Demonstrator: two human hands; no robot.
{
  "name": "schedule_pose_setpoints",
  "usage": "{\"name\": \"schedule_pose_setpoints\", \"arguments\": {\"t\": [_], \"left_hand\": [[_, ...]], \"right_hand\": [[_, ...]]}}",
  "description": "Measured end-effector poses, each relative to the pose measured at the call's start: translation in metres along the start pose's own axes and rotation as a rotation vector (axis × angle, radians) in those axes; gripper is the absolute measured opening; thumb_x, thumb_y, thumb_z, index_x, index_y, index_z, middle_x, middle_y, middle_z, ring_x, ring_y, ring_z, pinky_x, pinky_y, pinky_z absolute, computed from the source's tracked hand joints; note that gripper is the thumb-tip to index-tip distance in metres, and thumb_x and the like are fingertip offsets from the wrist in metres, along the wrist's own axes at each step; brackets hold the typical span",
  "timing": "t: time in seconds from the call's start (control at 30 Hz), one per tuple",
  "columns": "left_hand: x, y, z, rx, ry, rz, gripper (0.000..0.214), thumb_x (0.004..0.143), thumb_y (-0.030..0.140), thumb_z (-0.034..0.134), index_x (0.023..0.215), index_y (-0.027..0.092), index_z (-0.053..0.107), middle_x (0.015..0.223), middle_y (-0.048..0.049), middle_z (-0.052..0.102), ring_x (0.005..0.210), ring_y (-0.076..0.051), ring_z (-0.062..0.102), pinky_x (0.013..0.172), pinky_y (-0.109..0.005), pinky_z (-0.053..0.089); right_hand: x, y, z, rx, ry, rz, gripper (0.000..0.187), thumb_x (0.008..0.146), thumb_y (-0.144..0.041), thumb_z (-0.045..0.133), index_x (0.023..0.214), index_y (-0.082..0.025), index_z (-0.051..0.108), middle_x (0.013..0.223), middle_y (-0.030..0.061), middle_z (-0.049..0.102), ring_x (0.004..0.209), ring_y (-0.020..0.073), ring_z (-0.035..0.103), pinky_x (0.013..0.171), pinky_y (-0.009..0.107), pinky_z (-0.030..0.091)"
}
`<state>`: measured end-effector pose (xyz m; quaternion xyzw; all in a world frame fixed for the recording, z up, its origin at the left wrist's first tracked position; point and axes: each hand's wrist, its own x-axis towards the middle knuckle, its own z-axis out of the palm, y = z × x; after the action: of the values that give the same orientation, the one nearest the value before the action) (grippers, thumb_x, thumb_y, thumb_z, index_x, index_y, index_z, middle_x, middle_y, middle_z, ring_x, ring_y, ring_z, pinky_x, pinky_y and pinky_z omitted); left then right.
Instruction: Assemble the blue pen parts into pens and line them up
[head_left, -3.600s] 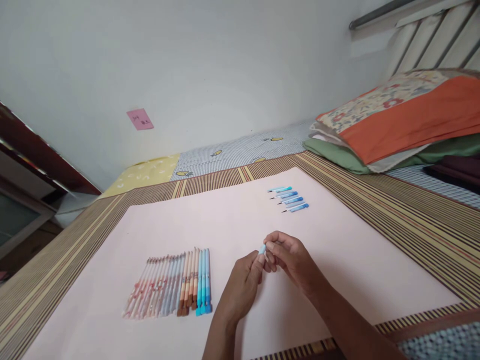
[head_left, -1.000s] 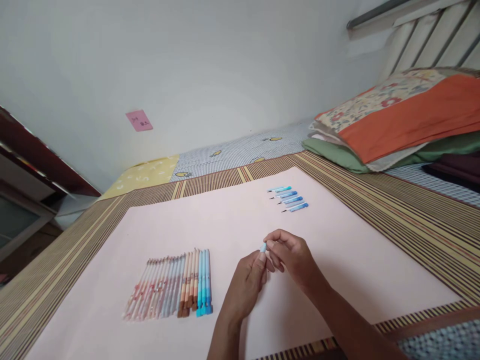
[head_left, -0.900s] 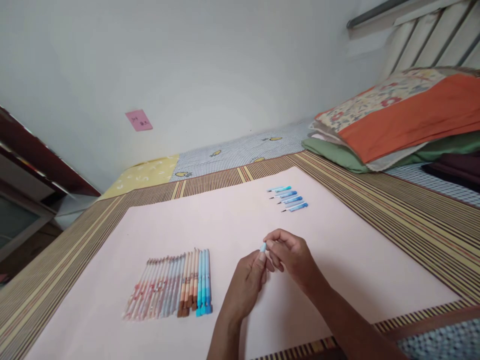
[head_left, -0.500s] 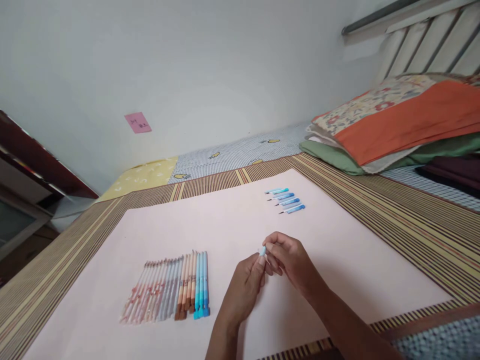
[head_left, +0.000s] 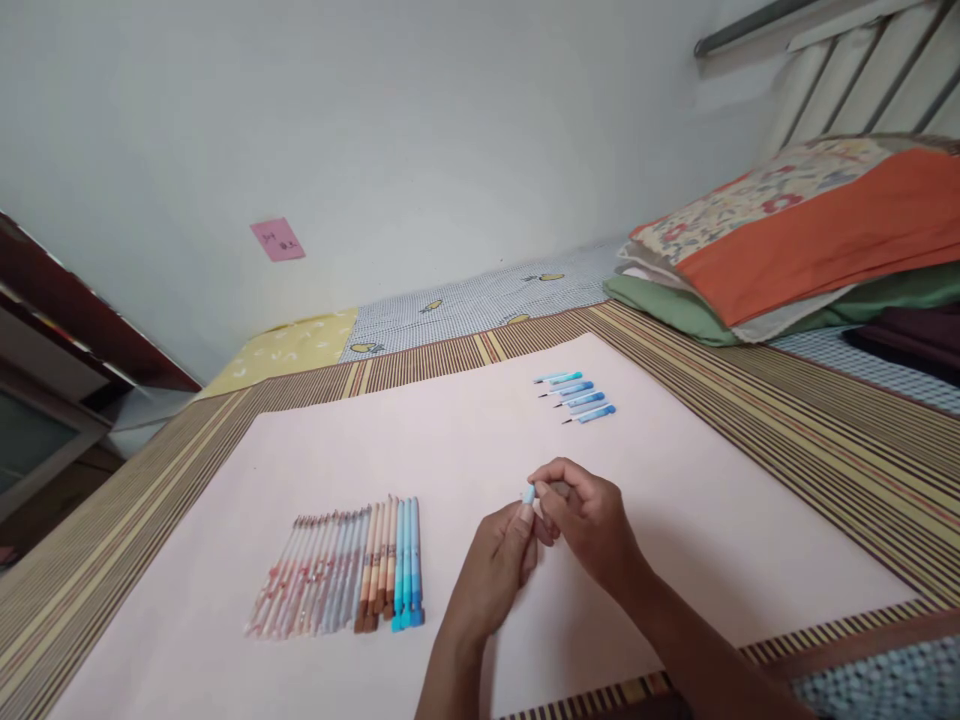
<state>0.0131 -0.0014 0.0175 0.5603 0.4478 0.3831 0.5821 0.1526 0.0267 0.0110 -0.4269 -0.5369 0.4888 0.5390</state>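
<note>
My left hand [head_left: 499, 560] is closed around a light blue pen [head_left: 530, 494], whose upper end pokes out above the thumb. The rest of its barrel is hidden by my fingers. My right hand [head_left: 589, 510] pinches at that end with thumb and forefinger. To the left lies a neat row of pens [head_left: 330, 570], running from pinkish clear ones through grey and brown-orange to blue pens [head_left: 407, 560]. Farther off on the right, several blue pen parts with thin dark-tipped refills [head_left: 577, 400] lie side by side.
A large pale pink sheet [head_left: 420, 440] covers much of a striped mat [head_left: 690, 400]. Folded bedding with an orange and floral pillow [head_left: 817, 220] is piled at the back right. A pink note [head_left: 277, 240] sticks to the wall.
The light blue pen's end stands more upright between my fingers, and my right hand has shifted slightly around it. The view has moved slightly; the laid-out pens stay in place.
</note>
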Motion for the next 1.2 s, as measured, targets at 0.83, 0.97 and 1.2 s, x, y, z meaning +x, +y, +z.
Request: {"name": "schedule_pose_setpoints", "arguments": {"t": [0.83,0.97,1.2], "left_hand": [[0.0016,-0.0005,0.0000,-0.025,-0.016,0.016,0.047,0.100,0.055,0.037,0.083,0.017,0.058,0.046,0.0089,0.034,0.042,-0.008,0.023,0.046,-0.023,0.019],[0.0017,-0.0011,-0.0003,-0.029,-0.019,0.005,0.047,0.100,0.055,0.038,0.082,0.016,0.059,0.046,0.0085,0.035,0.042,-0.008,0.024,0.047,-0.023,0.020],[0.0019,-0.0017,-0.0003,-0.053,-0.035,0.000,0.046,0.099,0.055,0.040,0.082,0.016,0.059,0.046,0.0086,0.035,0.043,-0.007,0.024,0.047,-0.023,0.020]], "right_hand": [[0.0040,0.0065,0.0000,0.134,0.000,0.065,0.016,0.085,-0.033,0.066,0.080,-0.018,0.064,0.043,-0.0067,0.050,0.039,0.0106,0.046,0.043,0.023,0.037],[0.0064,0.0086,-0.0001,0.218,-0.006,0.089,0.019,0.084,-0.035,0.066,0.076,-0.018,0.062,0.043,-0.0071,0.049,0.038,0.0100,0.045,0.043,0.024,0.037],[0.0072,0.0083,-0.0033,0.204,-0.045,0.089,0.016,0.084,-0.032,0.064,0.078,-0.017,0.063,0.044,-0.0067,0.050,0.038,0.0105,0.046,0.044,0.025,0.037]]}}
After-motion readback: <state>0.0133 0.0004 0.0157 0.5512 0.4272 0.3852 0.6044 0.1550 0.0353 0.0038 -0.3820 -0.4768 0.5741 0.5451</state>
